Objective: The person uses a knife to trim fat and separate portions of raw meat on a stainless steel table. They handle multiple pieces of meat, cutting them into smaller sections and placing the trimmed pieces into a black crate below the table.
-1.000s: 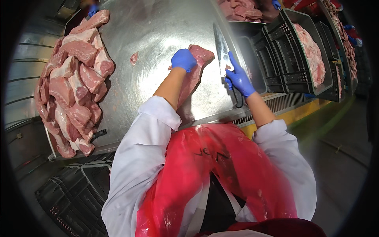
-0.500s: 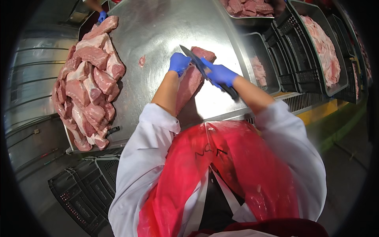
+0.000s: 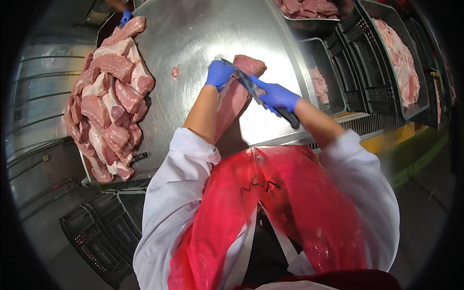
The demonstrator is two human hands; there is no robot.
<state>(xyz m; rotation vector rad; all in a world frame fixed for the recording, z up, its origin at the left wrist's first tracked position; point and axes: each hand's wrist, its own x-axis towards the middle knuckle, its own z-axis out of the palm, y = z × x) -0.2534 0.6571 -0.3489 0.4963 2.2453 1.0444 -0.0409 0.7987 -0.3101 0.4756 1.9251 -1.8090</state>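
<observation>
A long piece of raw pink meat (image 3: 233, 107) lies slantwise on the steel table (image 3: 193, 43) in front of me. My left hand (image 3: 220, 75), in a blue glove, is closed at the meat's left edge; what its fingertips pinch is hidden. My right hand (image 3: 279, 95), also gloved in blue, is wrapped round the dark handle of a knife (image 3: 248, 84). Its blade lies slanted across the meat, with the tip beside my left hand. A small meat scrap (image 3: 175, 72) rests on the steel to the left.
A big heap of meat pieces (image 3: 111, 104) covers the table's left side, with a dark handle (image 3: 140, 157) at its near edge. Black crates (image 3: 357, 63) stand at the right, some holding pale trimmings (image 3: 398, 63). Another person's gloved hand (image 3: 126, 17) shows at the far left.
My right hand has drawn the knife back a little, toward the right and nearer to me. My left hand and the meat have hardly moved.
</observation>
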